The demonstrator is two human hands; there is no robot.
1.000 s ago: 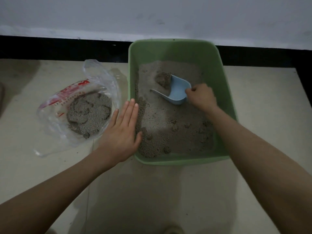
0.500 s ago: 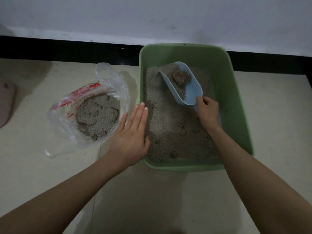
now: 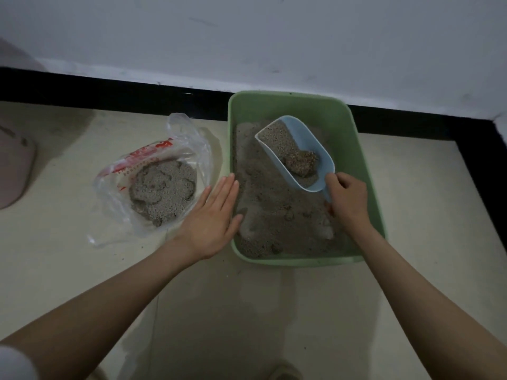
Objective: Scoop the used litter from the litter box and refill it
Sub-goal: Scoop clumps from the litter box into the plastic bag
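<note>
A green litter box point(image 3: 369, 165) stands on the floor against the black skirting, filled with grey litter point(image 3: 271, 215). My right hand point(image 3: 347, 198) grips the handle of a light blue scoop point(image 3: 315, 141) raised over the litter. A dark clump point(image 3: 301, 162) and loose grains lie in the scoop. My left hand point(image 3: 212, 220) lies flat with straight fingers against the box's left rim. Left of the box lies a clear plastic bag point(image 3: 153, 187) with red print, holding a pile of scooped litter.
A pale pink object point(image 3: 13, 165) sits at the far left edge of the beige floor. The white wall and black skirting point(image 3: 109, 91) run close behind the box. A corner of the skirting turns at the far right.
My right hand dug the scoop under a clump at the far end, then lifted and tilted it back, so the clump slid toward the handle. My left hand stayed on the rim.
</note>
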